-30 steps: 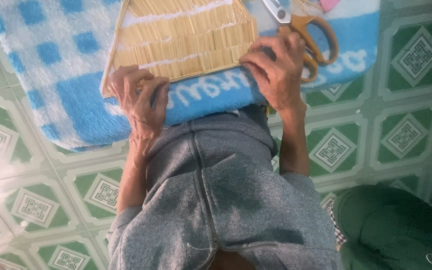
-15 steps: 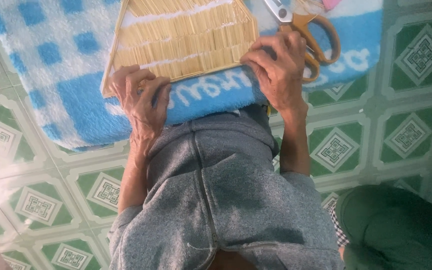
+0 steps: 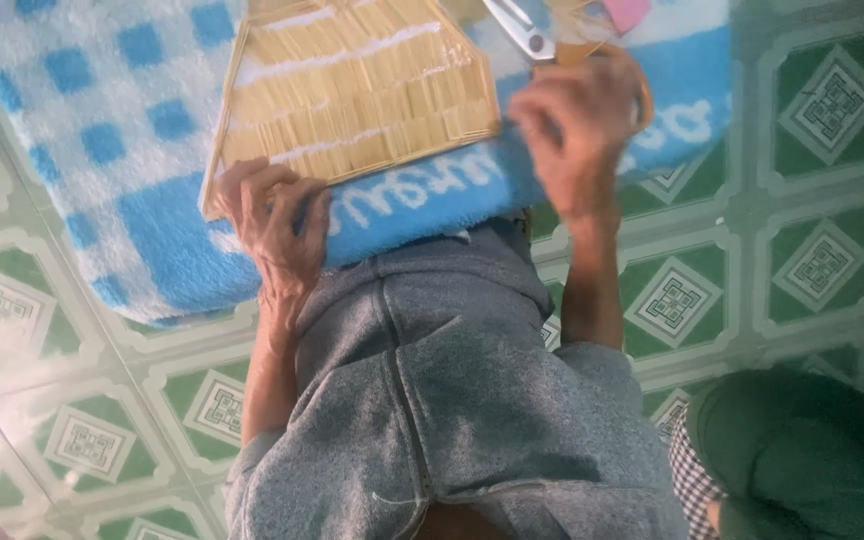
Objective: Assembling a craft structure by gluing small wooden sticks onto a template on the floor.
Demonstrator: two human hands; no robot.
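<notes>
Pale slatted stick panel (image 3: 357, 90) lies on fluffy blue-white towel (image 3: 102, 150) — left hand (image 3: 277, 215) pinches its near-left corner; right hand (image 3: 577, 130) blurred beside orange-handled scissors (image 3: 532, 30), grip cannot be told.

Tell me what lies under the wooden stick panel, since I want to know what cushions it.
The wooden stick panel rests on a blue and white towel spread over green patterned floor tiles. The left hand covers the panel's near corner. The towel hides the floor beneath it.
</notes>
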